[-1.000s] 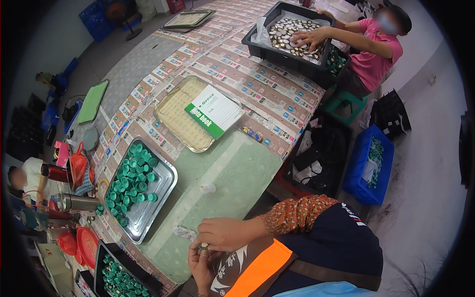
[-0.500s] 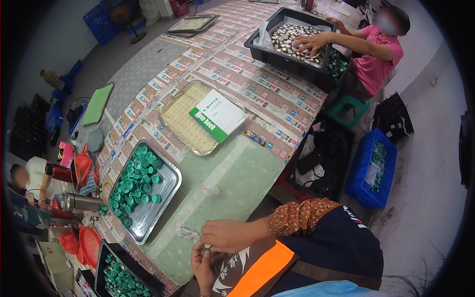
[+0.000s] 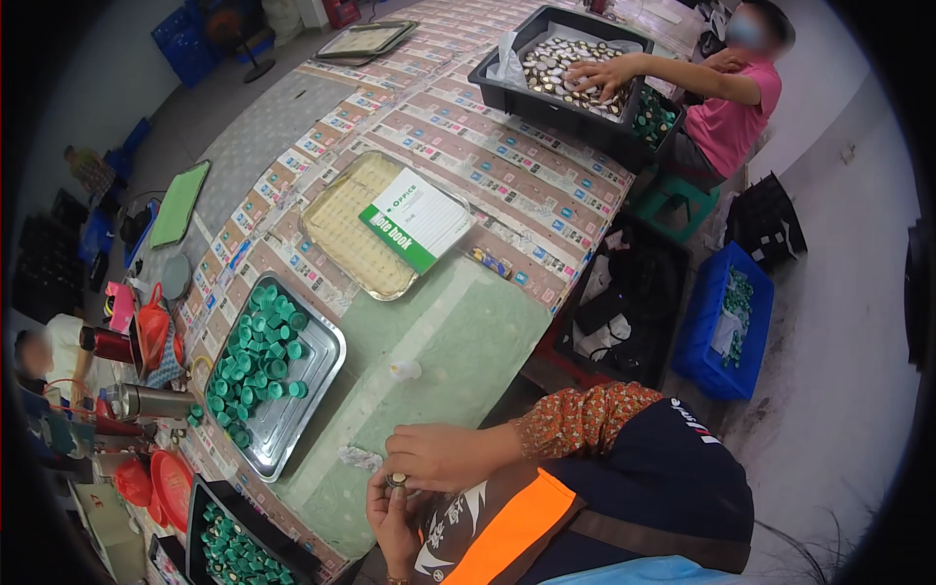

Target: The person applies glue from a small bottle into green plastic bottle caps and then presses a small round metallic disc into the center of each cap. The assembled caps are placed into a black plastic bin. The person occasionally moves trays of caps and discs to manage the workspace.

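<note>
Close to my body, at the table's near edge, my left hand (image 3: 390, 522) and my right hand (image 3: 439, 456) meet, both closed on a small round cap (image 3: 397, 480) with a pale centre and darker rim. Fingers hide most of it. Beside them, a crumpled white tissue (image 3: 361, 457) lies on the green mat (image 3: 468, 336). A small white bottle (image 3: 405, 370) stands farther up the mat. To the left, a shiny metal tray (image 3: 317, 375) bears many loose green caps (image 3: 255, 356).
A notebook (image 3: 414, 219) rests on a tray (image 3: 341, 210) of pale pieces. At lower left sits a black crate (image 3: 203, 497) of green caps. Across the table, a co-worker's hand (image 3: 606, 76) reaches into a black bin (image 3: 546, 109) of round caps. A blue crate (image 3: 697, 366) stands at right.
The co-worker's other hand has drawn back from the bin toward their head. My view has shifted slightly. Both my hands keep their hold on the small cap.
</note>
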The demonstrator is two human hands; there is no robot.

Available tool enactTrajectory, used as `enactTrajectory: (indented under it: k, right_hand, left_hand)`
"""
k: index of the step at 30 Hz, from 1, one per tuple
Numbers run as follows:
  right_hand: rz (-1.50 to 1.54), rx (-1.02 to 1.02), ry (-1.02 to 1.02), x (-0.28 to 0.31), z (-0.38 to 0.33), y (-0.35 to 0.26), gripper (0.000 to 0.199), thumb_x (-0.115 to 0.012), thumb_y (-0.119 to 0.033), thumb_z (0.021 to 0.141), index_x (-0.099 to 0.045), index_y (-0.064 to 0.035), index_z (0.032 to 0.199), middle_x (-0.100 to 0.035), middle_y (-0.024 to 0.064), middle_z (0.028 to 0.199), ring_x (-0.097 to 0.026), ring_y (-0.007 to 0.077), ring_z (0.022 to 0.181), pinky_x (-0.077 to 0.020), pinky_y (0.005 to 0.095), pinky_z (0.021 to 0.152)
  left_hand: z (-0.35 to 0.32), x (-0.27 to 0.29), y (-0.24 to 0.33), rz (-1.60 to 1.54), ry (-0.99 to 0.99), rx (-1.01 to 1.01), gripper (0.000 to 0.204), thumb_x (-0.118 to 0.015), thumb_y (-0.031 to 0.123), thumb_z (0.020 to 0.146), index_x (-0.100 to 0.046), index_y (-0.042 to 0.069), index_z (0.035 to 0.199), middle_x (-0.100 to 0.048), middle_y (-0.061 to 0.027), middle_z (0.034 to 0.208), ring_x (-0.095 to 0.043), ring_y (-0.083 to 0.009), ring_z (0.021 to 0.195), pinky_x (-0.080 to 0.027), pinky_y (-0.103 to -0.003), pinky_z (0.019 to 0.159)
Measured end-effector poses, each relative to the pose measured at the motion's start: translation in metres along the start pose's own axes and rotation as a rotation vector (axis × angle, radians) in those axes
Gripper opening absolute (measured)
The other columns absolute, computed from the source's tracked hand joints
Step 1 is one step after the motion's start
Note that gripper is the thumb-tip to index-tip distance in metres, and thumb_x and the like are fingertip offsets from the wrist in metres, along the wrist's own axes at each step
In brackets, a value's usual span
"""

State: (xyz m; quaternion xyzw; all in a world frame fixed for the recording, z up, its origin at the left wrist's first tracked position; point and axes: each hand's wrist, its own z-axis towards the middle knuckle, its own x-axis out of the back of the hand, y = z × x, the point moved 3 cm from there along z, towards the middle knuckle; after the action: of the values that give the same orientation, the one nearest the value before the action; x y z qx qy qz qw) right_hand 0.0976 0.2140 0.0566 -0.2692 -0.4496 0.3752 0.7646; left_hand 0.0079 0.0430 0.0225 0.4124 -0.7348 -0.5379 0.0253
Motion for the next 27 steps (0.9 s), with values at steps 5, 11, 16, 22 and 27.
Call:
enactTrajectory:
  k: [5,11,16,22,27]
  right_hand:
    - [0.092,-0.049,-0.025,-0.007,0.006,0.007,0.029,-0.067,-0.017,0.085,-0.062,-0.0018,0.109,-0.058,0.0152,0.102,-0.056,0.0362,0.098,-0.048,0.0443,0.087]
    - [0.0,-0.068,-0.005,0.005,0.017,-0.003,0.036,-0.074,-0.006,0.081,-0.062,-0.0036,0.115,-0.058,0.0142,0.097,-0.056,0.0349,0.089,-0.0473,0.0434,0.078]
    - [0.043,-0.128,-0.066,-0.004,0.016,0.001,0.037,-0.072,-0.006,0.08,-0.061,-0.0049,0.115,-0.054,0.0135,0.097,-0.054,0.0346,0.091,-0.0466,0.0432,0.078]
    - [0.018,-0.142,-0.079,-0.003,0.019,0.002,0.037,-0.074,-0.003,0.077,-0.061,-0.0029,0.112,-0.056,0.013,0.099,-0.056,0.0335,0.092,-0.0479,0.0424,0.078]
    - [-0.031,-0.158,-0.104,-0.004,0.02,-0.002,0.038,-0.076,-0.002,0.076,-0.061,-0.0028,0.111,-0.057,0.0137,0.102,-0.057,0.0334,0.093,-0.0486,0.0422,0.079]
  left_hand:
    - [-0.005,0.002,0.004,0.054,0.082,0.038,0.044,-0.063,0.016,0.099,-0.049,0.003,0.139,-0.06,-0.0089,0.126,-0.066,-0.0213,0.11,-0.062,-0.039,0.086]
    - [0.0,-0.002,0.015,0.042,-0.003,0.076,0.039,-0.054,0.012,0.104,-0.048,0.002,0.141,-0.062,-0.0112,0.127,-0.066,-0.0189,0.112,-0.058,-0.032,0.091]
    - [-0.002,0.004,0.006,-0.075,-0.039,0.084,0.043,-0.053,0.013,0.106,-0.043,0.003,0.146,-0.061,-0.0102,0.128,-0.065,-0.0179,0.112,-0.058,-0.031,0.093]
    - [-0.002,0.007,0.001,-0.136,-0.037,0.108,0.045,-0.053,0.015,0.106,-0.041,0.002,0.148,-0.06,-0.0109,0.129,-0.066,-0.0189,0.111,-0.059,-0.033,0.093]
    - [-0.003,0.009,0.0,-0.152,-0.043,0.109,0.046,-0.054,0.015,0.106,-0.04,0.003,0.148,-0.06,-0.0111,0.129,-0.066,-0.0193,0.111,-0.059,-0.033,0.093]
